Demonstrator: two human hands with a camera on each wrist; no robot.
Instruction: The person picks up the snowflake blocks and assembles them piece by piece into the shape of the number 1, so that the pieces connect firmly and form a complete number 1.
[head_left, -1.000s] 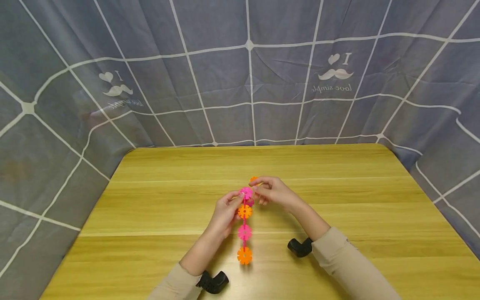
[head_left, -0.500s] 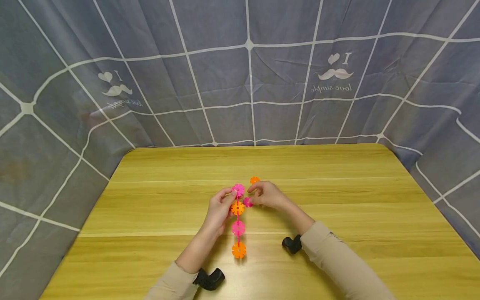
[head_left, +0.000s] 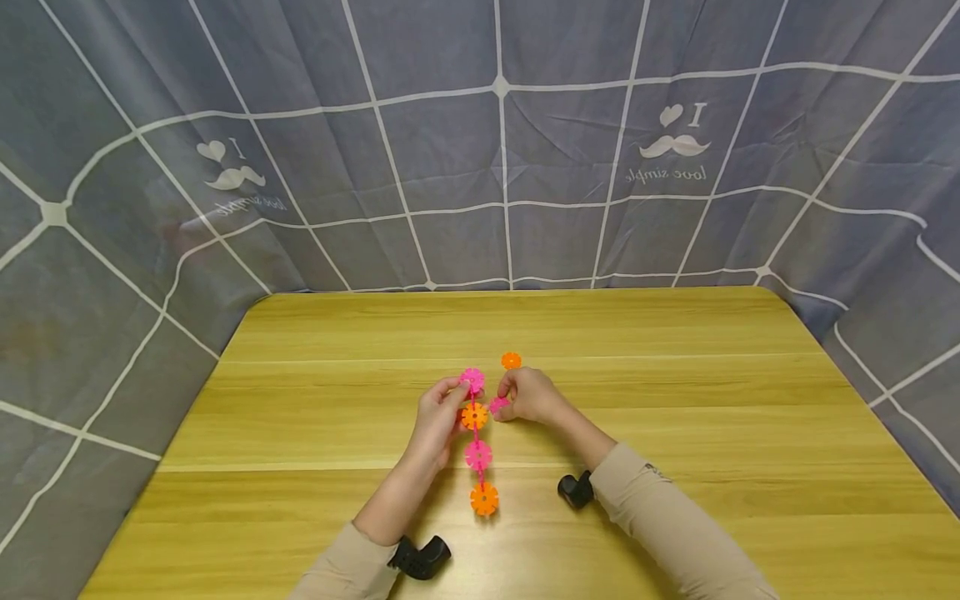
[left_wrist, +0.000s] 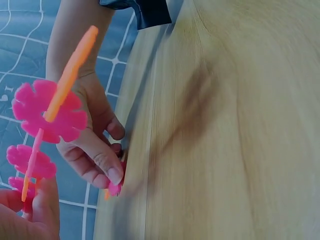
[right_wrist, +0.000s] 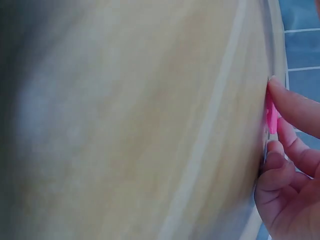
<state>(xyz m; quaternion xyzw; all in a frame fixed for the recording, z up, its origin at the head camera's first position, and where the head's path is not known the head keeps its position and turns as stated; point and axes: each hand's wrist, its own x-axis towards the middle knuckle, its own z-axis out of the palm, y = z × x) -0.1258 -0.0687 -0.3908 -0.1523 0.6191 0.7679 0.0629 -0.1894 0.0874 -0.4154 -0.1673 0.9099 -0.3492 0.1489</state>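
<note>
My left hand (head_left: 437, 421) pinches the upper end of a chain of slotted snowflake discs (head_left: 477, 455), pink and orange alternating. The chain runs from the fingertips toward the near side of the table. In the left wrist view the linked discs (left_wrist: 49, 112) show pink ones face-on and orange ones nearly edge-on. To the right, low at the tabletop, my right hand (head_left: 534, 395) pinches a loose pink snowflake disc (head_left: 498, 404) at its edge. In the right wrist view that disc (right_wrist: 271, 112) appears edge-on beneath a fingertip.
A single orange snowflake disc (head_left: 511, 360) lies on the wooden table (head_left: 337, 417) just beyond my right hand. Black wrist mounts (head_left: 422, 558) sit at both cuffs. A grey-blue gridded curtain (head_left: 442, 158) surrounds the table's back and sides.
The left hand has shifted slightly left with the chain. My right hand has drawn away from the orange disc, come down to the loose pink disc and pinched it.
</note>
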